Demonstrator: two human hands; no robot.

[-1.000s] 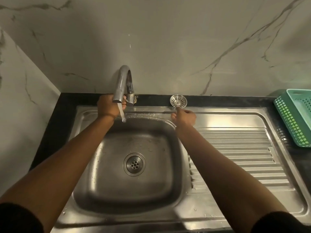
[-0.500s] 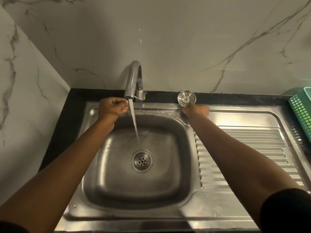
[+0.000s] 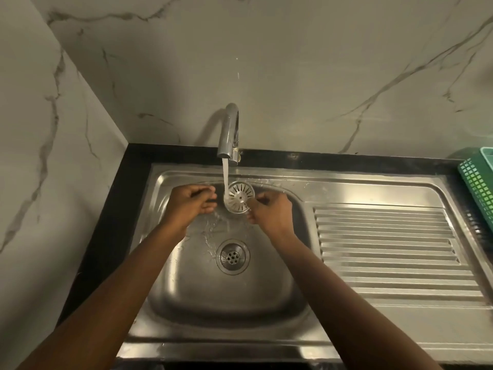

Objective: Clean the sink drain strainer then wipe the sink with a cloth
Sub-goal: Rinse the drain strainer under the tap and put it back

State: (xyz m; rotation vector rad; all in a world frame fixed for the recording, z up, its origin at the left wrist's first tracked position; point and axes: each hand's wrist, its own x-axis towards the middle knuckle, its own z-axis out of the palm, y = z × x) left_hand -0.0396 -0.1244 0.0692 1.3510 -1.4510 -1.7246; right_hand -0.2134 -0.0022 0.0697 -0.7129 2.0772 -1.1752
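Observation:
My right hand [image 3: 270,212] pinches the round steel drain strainer [image 3: 240,196] by its right edge and holds it tilted over the sink basin [image 3: 226,287]. Water runs from the tap [image 3: 228,134] and strikes the strainer's left rim. My left hand [image 3: 190,201] hovers just left of the stream with curled fingers and holds nothing. The drain opening [image 3: 232,256] lies uncovered at the bottom of the basin. No cloth is in view.
A ribbed steel draining board [image 3: 389,252] extends to the right of the basin. A green plastic basket [image 3: 477,182] stands at the far right on the black counter [image 3: 128,188]. Marble walls close the back and the left side.
My right hand lifted the strainer off the back ledge and brought it left under the running water. My left hand left the tap and dropped beside the stream.

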